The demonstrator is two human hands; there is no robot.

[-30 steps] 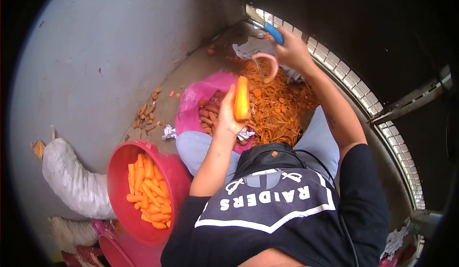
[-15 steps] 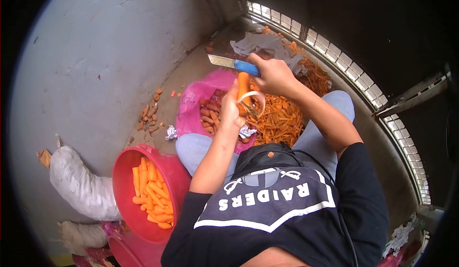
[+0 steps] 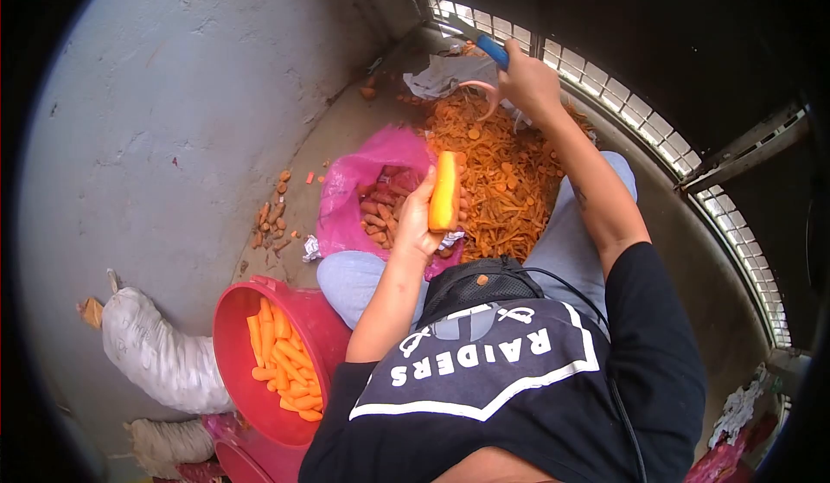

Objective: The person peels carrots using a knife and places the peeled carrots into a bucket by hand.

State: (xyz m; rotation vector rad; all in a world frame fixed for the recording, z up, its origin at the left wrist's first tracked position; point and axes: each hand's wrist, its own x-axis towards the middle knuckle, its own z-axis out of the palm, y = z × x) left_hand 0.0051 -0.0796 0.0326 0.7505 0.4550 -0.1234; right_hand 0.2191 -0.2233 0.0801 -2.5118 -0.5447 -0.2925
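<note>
An orange carrot (image 3: 445, 192) stands nearly upright in my left hand (image 3: 421, 215), its fingers wrapped round it over the pink bag's right side. Up and to the right, my right hand (image 3: 529, 81) is closed on the blue handle of a knife (image 3: 493, 51), its blade pointing up and left. A pink peeler (image 3: 489, 100) hangs by the same hand, apart from the carrot; how it is held is hidden. Below lies a heap of orange peelings (image 3: 510, 198). The pink plastic bag (image 3: 339, 198) holds several unpeeled carrots (image 3: 378, 211).
At the lower left a red bucket (image 3: 333, 323) holds peeled carrots (image 3: 284, 362). White sacks (image 3: 156, 353) lean by the grey wall (image 3: 190, 120). Carrot ends (image 3: 271, 215) lie on the floor. Crumpled paper (image 3: 441, 75) lies beyond the peelings, near a mesh strip (image 3: 605, 94).
My right hand came down to the carrot half a second ago and is now up and away again, with knife and peeler. The carrot in my left hand sits slightly lower.
</note>
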